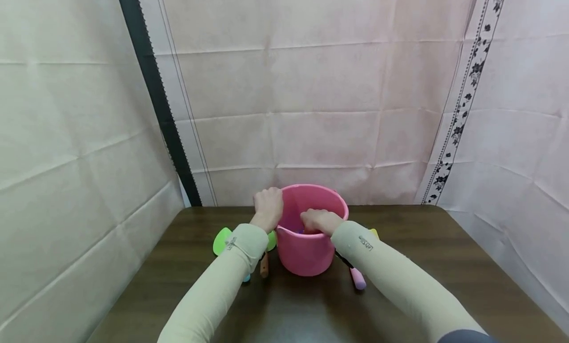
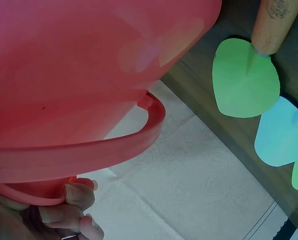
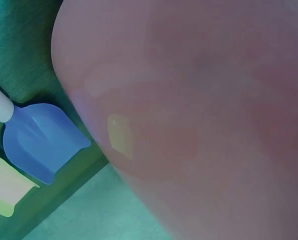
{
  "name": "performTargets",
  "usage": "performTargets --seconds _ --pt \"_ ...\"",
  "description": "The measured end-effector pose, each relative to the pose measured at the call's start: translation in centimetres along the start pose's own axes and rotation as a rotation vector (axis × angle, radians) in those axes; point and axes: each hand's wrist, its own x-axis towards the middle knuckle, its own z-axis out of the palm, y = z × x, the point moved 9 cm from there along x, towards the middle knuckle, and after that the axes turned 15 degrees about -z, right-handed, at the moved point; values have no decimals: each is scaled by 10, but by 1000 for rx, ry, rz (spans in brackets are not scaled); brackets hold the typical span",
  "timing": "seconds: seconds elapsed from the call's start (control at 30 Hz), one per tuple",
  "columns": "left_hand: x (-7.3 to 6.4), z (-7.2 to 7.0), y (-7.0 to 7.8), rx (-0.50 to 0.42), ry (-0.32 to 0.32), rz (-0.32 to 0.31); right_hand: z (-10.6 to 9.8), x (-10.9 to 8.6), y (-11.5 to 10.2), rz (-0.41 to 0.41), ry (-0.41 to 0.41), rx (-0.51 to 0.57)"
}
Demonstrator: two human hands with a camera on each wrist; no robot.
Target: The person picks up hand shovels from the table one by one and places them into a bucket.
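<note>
A pink bucket [image 1: 306, 254] stands upright on the table in the head view. My left hand [image 1: 268, 206] grips its rim on the left side. In the left wrist view, the fingers [image 2: 79, 195] curl round the rim below the bucket's pink carrying handle [image 2: 79, 159]. My right hand [image 1: 321, 220] reaches down into the bucket over its near right rim. Its fingertips are hidden, and I cannot tell what they hold. A bit of blue-purple shows inside beside that hand. Only the bucket's outer wall [image 3: 199, 110] fills most of the right wrist view.
Left of the bucket lie a green-bladed trowel [image 2: 246, 80] with a wooden handle [image 2: 276, 25] and a light-blue blade [image 2: 279, 135]. On its right are a blue shovel [image 3: 41, 137] and a yellow-green one [image 3: 6, 187]. Pale cloth [image 1: 324, 86] hangs behind the dark wooden table [image 1: 400, 254].
</note>
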Motion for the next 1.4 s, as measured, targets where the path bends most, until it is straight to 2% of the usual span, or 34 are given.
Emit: performTargets --seconds 0.13,0.37,0.47,0.67,0.77,0.9,1.0,1.1,1.23,1.4 --pt "-1 0 1 -4 15 2 1 0 1 -4 18 -11" --pt "-2 4 -1 21 -11 -4 5 -2 -1 -6 12 64" --pt "1 1 -1 10 -4 -4 4 5 4 -18 16 56" --pt "5 0 -2 16 -25 -2 -6 7 -3 -29 77 52" --pt "5 1 -2 14 -41 -6 -14 9 -6 -74 175 16" --pt "4 2 0 7 -53 1 -38 8 -11 -175 397 -49" --pt "3 3 1 5 -47 2 -60 0 -15 -259 557 -81" --pt "2 4 3 5 -47 6 -81 -18 -14 -308 699 -121" --pt "1 5 2 -7 -48 2 -105 -47 -2 -311 880 -192" --pt "1 5 2 -14 -49 3 -121 -81 29 -245 1054 -249"
